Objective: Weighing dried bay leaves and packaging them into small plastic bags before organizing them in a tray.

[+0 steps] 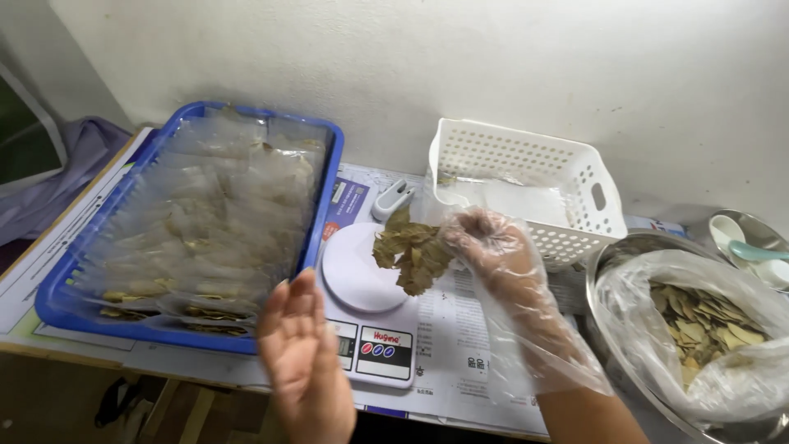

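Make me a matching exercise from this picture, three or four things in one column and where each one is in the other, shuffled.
Things:
1. dried leaves
2. blue tray
3. white basket
4. metal bowl

Places:
A. far left, filled with clear packets
B. held in the gloved right hand over the scale
C. against the wall
D. far right, lined with a bag

Pairs: 1-B, 2-A, 3-C, 4-D

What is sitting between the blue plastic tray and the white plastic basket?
In the head view, a white kitchen scale sits between the blue plastic tray and the white plastic basket, under the gloved right hand holding dried leaves.
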